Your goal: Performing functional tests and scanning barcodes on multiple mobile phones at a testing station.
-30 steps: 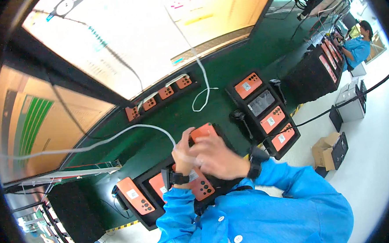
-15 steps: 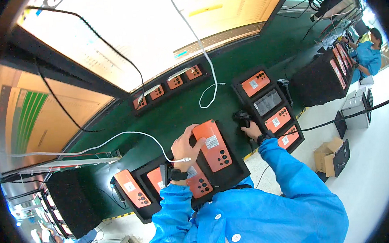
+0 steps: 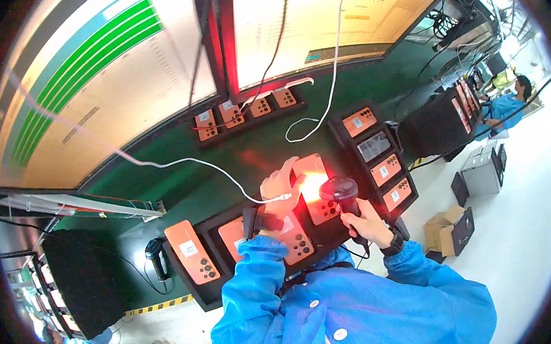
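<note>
Near the centre of the frame, the right hand (image 3: 370, 224) grips the handle of a black scanner (image 3: 341, 191), whose bright red-white glow falls on an orange phone (image 3: 322, 212). The left hand (image 3: 278, 183) is at that phone's left edge; glare hides whether its fingers close on it. More orange phones lie in a black tray (image 3: 199, 293) at lower centre, on the green surface (image 3: 222, 157).

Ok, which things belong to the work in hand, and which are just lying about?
In use:
orange phone, left hand at its edge
black scanner in right hand, lighting the phone

Apparently lying about:
open cardboard box on the floor
second scanner on the bench
</note>
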The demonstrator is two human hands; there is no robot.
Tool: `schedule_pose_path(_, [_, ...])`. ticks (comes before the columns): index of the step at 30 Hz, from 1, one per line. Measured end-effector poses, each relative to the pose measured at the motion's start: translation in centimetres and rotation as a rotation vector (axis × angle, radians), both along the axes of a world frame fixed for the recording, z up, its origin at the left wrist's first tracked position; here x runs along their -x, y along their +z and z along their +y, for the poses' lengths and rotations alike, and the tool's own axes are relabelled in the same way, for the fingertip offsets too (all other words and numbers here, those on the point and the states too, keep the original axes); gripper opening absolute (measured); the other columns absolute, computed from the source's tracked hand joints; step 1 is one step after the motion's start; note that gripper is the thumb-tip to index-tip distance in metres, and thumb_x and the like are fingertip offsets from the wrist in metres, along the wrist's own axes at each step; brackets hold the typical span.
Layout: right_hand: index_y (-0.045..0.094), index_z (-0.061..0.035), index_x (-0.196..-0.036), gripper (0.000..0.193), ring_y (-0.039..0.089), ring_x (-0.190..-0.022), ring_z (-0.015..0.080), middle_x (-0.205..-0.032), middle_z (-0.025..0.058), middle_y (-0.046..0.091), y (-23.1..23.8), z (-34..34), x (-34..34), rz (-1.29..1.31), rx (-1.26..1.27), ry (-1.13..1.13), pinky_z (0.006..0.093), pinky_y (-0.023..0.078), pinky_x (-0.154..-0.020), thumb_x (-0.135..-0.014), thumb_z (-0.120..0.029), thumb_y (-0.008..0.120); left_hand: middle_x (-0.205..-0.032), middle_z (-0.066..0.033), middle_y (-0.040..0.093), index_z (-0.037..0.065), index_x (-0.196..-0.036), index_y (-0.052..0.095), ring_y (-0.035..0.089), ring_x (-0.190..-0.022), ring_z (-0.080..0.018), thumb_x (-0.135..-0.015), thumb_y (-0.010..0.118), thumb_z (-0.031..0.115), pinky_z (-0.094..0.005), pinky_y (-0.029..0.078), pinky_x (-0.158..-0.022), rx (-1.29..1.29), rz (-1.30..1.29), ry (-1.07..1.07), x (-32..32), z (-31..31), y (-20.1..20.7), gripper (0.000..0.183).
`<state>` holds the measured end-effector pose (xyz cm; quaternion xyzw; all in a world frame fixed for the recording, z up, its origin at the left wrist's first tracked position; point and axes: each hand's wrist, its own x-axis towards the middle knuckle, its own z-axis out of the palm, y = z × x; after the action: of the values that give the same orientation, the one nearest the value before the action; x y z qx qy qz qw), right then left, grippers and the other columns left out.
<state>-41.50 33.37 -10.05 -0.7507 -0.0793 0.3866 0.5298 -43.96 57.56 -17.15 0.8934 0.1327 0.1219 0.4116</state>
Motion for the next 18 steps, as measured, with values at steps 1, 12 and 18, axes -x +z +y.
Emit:
schedule_pose_path(1, [0.056, -0.0026, -0.097, 0.016, 0.051, -0.046, 0.0092, -0.063, 0.0005, 0.053, 0.2, 0.1, 0.2, -0.013, 0.009, 0.002, 0.0255, 0.04, -0.041, -0.086, -0.013, 0.061, -0.09, -0.0156, 0.069, 0.022, -0.13, 0.054, 0.066, -0.083, -0.036, -0.083, 0.067, 0.035, -0.0458, 0.052, -0.07, -0.018, 0.047, 0.012, 0.0, -0.1, 0.5, 0.051])
schedule_pose_path(12, [0.059, 0.0037, -0.104, 0.03, 0.065, -0.076, 0.026, -0.083, 0.0148, 0.065, -10.3, -3.4, -9.5, -0.587, 0.271, -0.081, 0.0391, 0.051, -0.069, -0.083, -0.017, 0.064, -0.085, -0.0151, 0.068, 0.016, -0.129, 0.053, 0.066, -0.083, -0.0344, -0.083, 0.067, 0.037, -0.047, 0.05, -0.073, -0.043, 0.041, 0.025, 0.0, -0.2, 0.6, 0.052])
schedule_pose_path(18, [0.061, 0.0032, -0.116, 0.055, 0.063, -0.106, 0.0369, -0.11, 0.0232, 0.066, -25.6, -4.5, -15.6, -0.419, 0.439, 0.081, 0.0419, 0.049, -0.091, -0.076, -0.033, 0.072, -0.089, -0.0153, 0.068, 0.02, -0.129, 0.053, 0.066, -0.085, -0.0364, -0.084, 0.067, 0.037, -0.0471, 0.051, -0.074, -0.037, 0.076, 0.03, -0.2, -0.2, 1.0, 0.051])
